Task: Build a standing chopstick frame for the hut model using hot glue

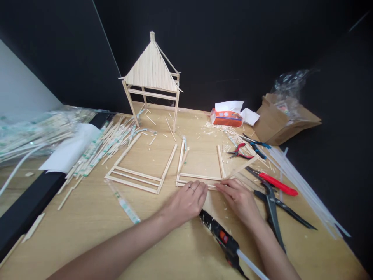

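Observation:
My left hand [186, 202] grips the lower rails of a flat frame of wooden sticks [198, 178], and a ring shows on one finger. My right hand [236, 198] holds the same rails near their right end. A black hot glue gun [221, 237] lies on the wooden table [96, 217] just below my hands, with a white glue stick in its back. To the left lies a second, similar stick frame [132, 175]. Farther back stands a stick model hut [151, 70] with a steep triangular roof.
Bundled wooden sticks [110, 146] spread along the left side. Several pliers and cutters [271, 202] lie at the right beside long glue sticks [305, 186]. Wood shavings litter the table. An orange tissue box [226, 118] and a cardboard box [282, 120] stand at the back.

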Demonstrator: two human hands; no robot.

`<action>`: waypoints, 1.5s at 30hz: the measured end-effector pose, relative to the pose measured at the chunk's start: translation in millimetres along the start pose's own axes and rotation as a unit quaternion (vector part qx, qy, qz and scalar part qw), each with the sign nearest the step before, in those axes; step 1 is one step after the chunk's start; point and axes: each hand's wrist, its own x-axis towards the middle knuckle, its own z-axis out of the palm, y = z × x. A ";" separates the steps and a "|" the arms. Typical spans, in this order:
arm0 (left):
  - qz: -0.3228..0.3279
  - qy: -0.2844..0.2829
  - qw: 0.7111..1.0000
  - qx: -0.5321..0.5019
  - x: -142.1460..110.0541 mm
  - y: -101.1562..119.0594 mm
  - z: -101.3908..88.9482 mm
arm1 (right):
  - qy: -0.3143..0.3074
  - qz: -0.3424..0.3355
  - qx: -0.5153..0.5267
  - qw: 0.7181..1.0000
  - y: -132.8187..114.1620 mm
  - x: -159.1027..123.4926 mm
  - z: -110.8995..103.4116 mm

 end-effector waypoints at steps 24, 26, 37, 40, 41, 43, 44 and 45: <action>-0.050 -0.021 0.998 -0.018 -1.1 1.9 10.6 | -0.025 0.033 0.023 0.999 3.4 0.0 1.4; -0.052 -0.020 0.998 -0.021 -1.5 1.4 11.4 | -0.027 0.032 0.020 0.999 3.1 0.5 0.9; -0.060 -0.023 0.998 -0.023 -2.1 2.2 13.2 | -0.038 0.043 0.028 0.998 4.4 -0.4 4.3; -0.060 -0.027 0.997 -0.026 -2.4 1.3 13.9 | -0.037 0.046 0.029 0.998 3.0 -0.4 4.7; -0.059 -0.029 0.997 -0.030 -2.5 0.8 14.1 | -0.036 0.047 0.030 0.998 2.4 -0.5 4.5; -0.054 -0.032 0.997 -0.040 -2.9 -0.3 14.4 | -0.026 0.049 0.034 0.998 1.7 -1.6 3.6; -0.055 -0.031 0.997 -0.044 -3.1 -0.8 14.7 | -0.019 0.054 0.039 0.998 2.0 -2.7 2.6; -0.057 -0.032 0.997 -0.048 -3.3 -1.4 15.2 | -0.012 0.062 0.045 0.997 2.8 -4.2 1.3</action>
